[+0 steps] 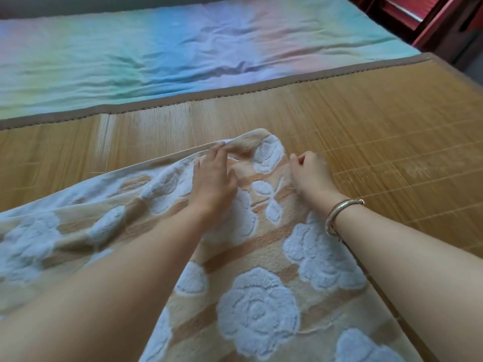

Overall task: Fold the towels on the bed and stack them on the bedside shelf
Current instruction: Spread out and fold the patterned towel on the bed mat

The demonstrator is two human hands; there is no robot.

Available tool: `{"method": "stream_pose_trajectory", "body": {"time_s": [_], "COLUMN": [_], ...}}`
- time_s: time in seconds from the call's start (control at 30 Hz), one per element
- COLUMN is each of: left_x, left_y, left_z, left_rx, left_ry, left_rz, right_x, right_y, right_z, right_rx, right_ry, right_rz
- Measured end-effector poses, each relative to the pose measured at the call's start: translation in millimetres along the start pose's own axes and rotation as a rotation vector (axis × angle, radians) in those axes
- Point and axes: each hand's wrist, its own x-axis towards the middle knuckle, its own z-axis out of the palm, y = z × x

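Right hand: fingers curled, pinching the far right edge of the towel.
Left hand: fingers extended, pressing flat near the far rumpled corner.
Towel: beige, white rose pattern, spread on the bamboo mat over the bed; left portion wrinkled.
Handling note: likely best to draw the corner taut and smooth the creases outward before folding.
Beyond: pastel sheet, far side.
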Motion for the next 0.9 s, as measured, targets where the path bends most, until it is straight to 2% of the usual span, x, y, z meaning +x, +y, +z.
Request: {"method": "stream_pose_trajectory", "body": {"time_s": [0.07,0.13,0.2,0.27,0.33,0.4,0.5,0.6,0.73,0.8,0.9], "left_x": [-6.6,-10.1,-8.5,-3.1,-1.9,-5.3,-13.3,-22.3,-39.2,-46.8,-55.1], "left_y": [5.0,6.1,1.3,-4.5,-7.3,-10.0,-26.7,-63.2,-114.7,-134.9,-158.6], "left_z": [4.5,9.0,7.0,2.0,-4.7,-16.5,-40.0,-74.0,-119.6,-139.3,-159.6], "left_rx": [0.171,0.262,0.265,0.193,0.071,-0.034,0.105,0.284,0.249,0.254,0.249], "left_ry": [-0.140,-0.266,-0.320,-0.347,-0.300,-0.161,0.009,0.072,-0.037,-0.082,-0.155], "left_rz": [-0.030,-0.074,-0.099,-0.098,-0.052,-0.011,-0.055,-0.224,-0.424,-0.462,-0.468], "right_x": [-10.2,-11.8,-7.2,-3.9,-10.4,-22.1,-35.8,-46.3,-55.1,-55.6,-53.0], "right_y": [6.2,7.5,5.6,7.5,9.9,10.0,-2.5,-39.0,-103.7,-133.1,-162.0], "right_z": [-3.2,-7.1,-9.8,-8.2,-3.6,3.0,17.6,40.5,81.8,105.8,133.8], "right_rx": [-0.224,-0.274,-0.267,-0.390,-0.552,-0.643,-0.658,-0.475,-0.257,-0.274,-0.374], "right_ry": [-0.055,-0.034,0.038,0.074,0.070,0.105,0.186,0.100,-0.042,-0.123,-0.292], "right_rz": [-0.099,-0.136,-0.087,-0.068,-0.103,-0.193,-0.428,-0.562,-0.651,-0.683,-0.636]}}
